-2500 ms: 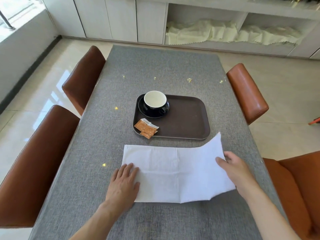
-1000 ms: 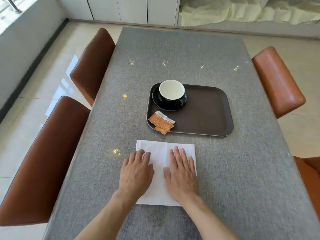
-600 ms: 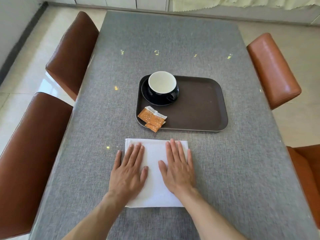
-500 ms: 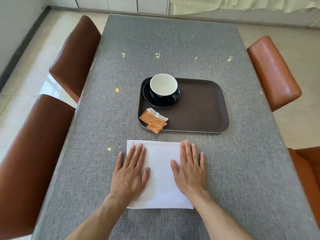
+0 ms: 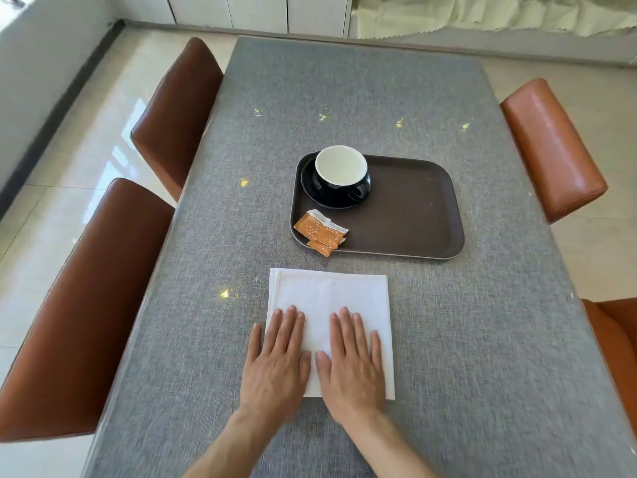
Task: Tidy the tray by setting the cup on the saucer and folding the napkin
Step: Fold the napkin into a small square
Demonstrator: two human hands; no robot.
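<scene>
A white napkin point(image 5: 331, 298) lies folded into a near-square on the grey table, just in front of the brown tray point(image 5: 413, 215). My left hand point(image 5: 277, 360) and my right hand point(image 5: 351, 362) rest flat, palms down and fingers spread, side by side on the napkin's near half. A black cup with a white inside point(image 5: 341, 170) stands upright on a black saucer point(image 5: 320, 198) in the tray's far left corner. Orange sachets point(image 5: 320, 232) lie at the tray's near left corner.
The grey table point(image 5: 482, 339) is flanked by brown leather chairs: two on the left point(image 5: 96, 305) point(image 5: 172, 112) and two on the right point(image 5: 551, 146) point(image 5: 617, 339). White cabinets and a pale cloth point(image 5: 482, 15) run along the far wall.
The right half of the napkin was folded over to the left, making a smaller square. Both hands then pressed flat on it and have slid back toward me along the napkin.
</scene>
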